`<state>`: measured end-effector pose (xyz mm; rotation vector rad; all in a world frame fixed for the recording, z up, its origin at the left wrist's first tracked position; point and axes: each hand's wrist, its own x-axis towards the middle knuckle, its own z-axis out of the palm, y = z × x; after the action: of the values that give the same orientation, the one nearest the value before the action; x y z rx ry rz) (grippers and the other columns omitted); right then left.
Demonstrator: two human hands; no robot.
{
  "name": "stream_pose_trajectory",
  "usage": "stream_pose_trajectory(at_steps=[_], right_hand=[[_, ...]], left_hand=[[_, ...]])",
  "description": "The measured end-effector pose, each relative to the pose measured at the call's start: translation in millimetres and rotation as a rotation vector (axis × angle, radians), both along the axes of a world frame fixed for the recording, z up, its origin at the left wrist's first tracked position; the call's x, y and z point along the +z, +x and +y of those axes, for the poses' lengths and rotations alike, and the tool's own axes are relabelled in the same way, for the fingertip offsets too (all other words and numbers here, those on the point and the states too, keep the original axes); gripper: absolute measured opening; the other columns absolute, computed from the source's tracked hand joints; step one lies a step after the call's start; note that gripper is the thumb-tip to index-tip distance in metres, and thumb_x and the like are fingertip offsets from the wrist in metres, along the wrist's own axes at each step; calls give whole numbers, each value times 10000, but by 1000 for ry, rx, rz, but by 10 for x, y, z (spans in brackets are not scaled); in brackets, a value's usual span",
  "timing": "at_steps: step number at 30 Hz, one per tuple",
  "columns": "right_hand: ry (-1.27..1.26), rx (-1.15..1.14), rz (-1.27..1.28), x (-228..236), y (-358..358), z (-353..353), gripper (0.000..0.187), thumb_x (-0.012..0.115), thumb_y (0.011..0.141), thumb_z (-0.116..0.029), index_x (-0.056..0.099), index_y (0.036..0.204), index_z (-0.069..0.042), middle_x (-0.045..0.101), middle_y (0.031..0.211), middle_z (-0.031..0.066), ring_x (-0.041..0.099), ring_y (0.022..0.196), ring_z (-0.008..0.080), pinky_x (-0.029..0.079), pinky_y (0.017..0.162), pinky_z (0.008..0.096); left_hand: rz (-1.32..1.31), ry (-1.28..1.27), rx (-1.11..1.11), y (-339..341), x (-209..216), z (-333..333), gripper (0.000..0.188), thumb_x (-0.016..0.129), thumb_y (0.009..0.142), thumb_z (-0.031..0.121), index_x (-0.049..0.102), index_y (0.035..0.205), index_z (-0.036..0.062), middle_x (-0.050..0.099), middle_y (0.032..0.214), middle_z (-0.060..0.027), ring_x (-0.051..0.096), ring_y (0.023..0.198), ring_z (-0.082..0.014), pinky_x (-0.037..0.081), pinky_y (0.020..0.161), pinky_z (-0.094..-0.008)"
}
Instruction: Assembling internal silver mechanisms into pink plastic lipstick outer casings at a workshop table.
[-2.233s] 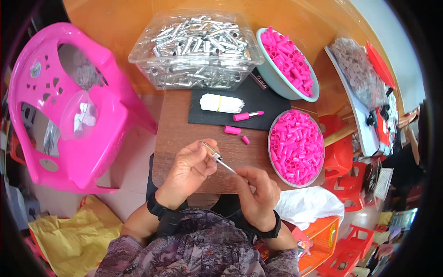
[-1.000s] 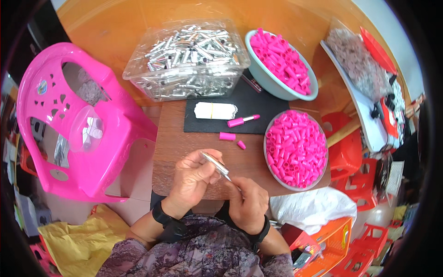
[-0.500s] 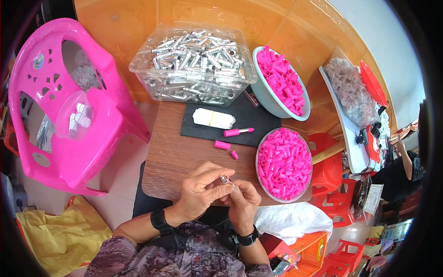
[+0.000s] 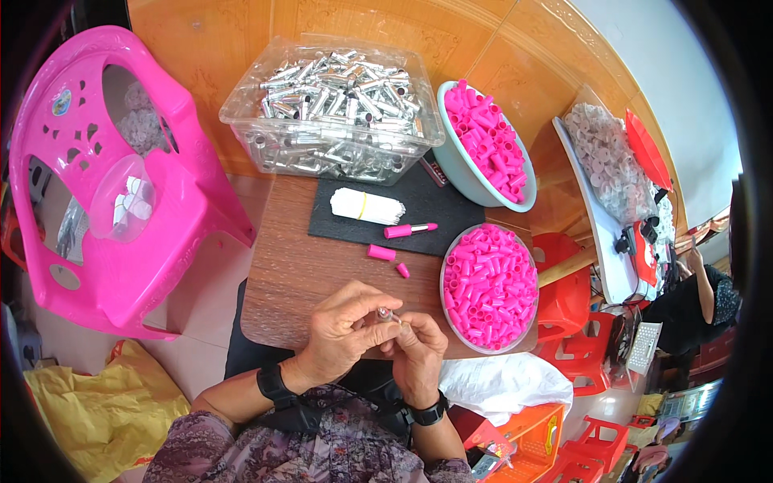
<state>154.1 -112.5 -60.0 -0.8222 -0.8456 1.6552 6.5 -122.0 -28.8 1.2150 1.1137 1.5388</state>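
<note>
Over the near edge of the wooden table, my left hand (image 4: 345,328) is closed round a small silver tube (image 4: 385,314), its round end facing up. Close against it, my right hand (image 4: 415,354) pinches with thumb and forefinger at the tube's side; what lies between those fingertips is too small to make out. Beyond my hands lie a pink cap (image 4: 381,252) and a smaller pink piece (image 4: 403,270). A pink lipstick-like stick (image 4: 411,230) and a banded bundle of white sticks (image 4: 367,207) rest on a black mat (image 4: 336,226).
A clear bin (image 4: 233,113) of silver tubes stands at the back. Right of it are a pale blue basin (image 4: 481,187) of pink caps and a round tub (image 4: 444,299) of small pink pieces. A pink chair (image 4: 173,213) stands left; a person (image 4: 684,310) is far right.
The whole view has shifted slightly. Both my hands keep their hold at the silver tube, with only a small movement of the fingers.
</note>
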Motion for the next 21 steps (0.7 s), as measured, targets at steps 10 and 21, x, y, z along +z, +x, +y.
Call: stream_pose_trajectory(at_steps=[10, 21], right_hand=[[10, -18, -70, -8, 25, -15, 137, 601, 897, -35, 617, 1016, 31, 649, 814, 79, 594, 648, 106, 482, 573, 208], [11, 5, -3, -68, 20, -35, 124, 591, 908, -48, 603, 1005, 28, 652, 831, 79, 595, 639, 116, 471, 559, 217]], left_hand=[[86, 2, 16, 19, 20, 8, 244, 761, 768, 92, 691, 992, 22, 608, 910, -18, 556, 736, -55, 431, 574, -182], [109, 79, 8, 58, -66, -2, 253, 752, 778, 82, 680, 1010, 11, 600, 917, -28, 561, 737, -54, 444, 564, -179]])
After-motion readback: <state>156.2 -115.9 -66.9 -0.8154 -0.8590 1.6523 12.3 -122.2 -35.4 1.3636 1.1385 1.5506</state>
